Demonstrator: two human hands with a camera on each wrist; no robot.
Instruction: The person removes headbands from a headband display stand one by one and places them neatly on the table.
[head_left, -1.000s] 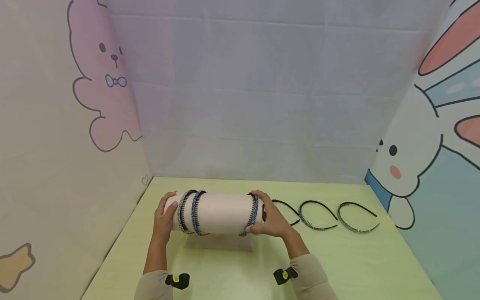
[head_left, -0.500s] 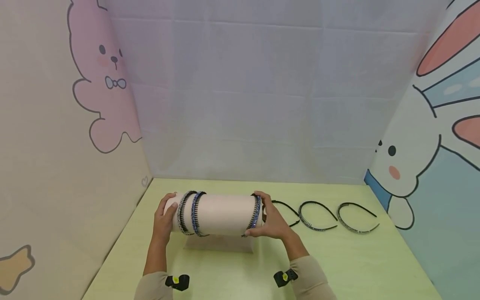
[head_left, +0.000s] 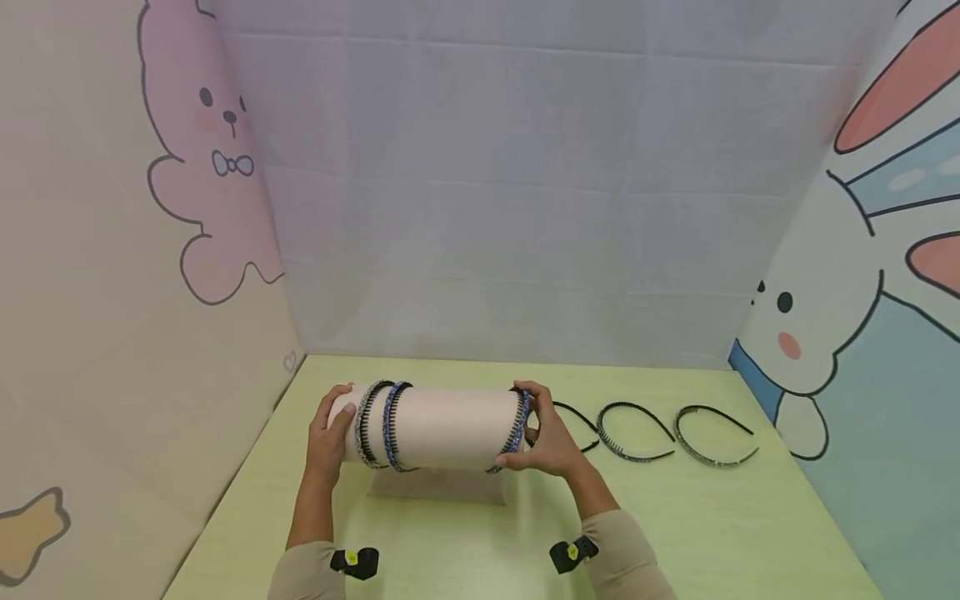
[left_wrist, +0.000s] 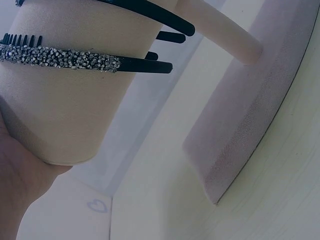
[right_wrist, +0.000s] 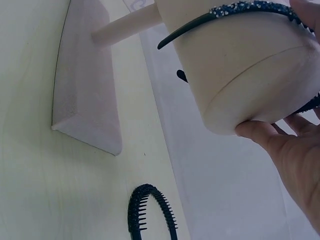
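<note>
A pale cylindrical headband stand lies lengthwise across the table. My left hand grips its left end, thumb over the front. Beside it, a silver-studded headband and a blue-studded headband, both with black teeth, circle the cylinder. At the right end my right hand holds another blue-studded headband between thumb at the lower front and fingers at the top back. In the right wrist view, that headband's black tip hangs over the cylinder's side, and a fingertip touches the cylinder's end.
The stand's post rises from a flat, slanted base on the pale green table. To the right lie several headbands, among them a studded one and a silver-studded one. Cartoon-printed walls enclose the sides.
My right hand has slid the blue-studded headband a little to the right, toward the cylinder's end. The left hand and the other headbands stay in place.
</note>
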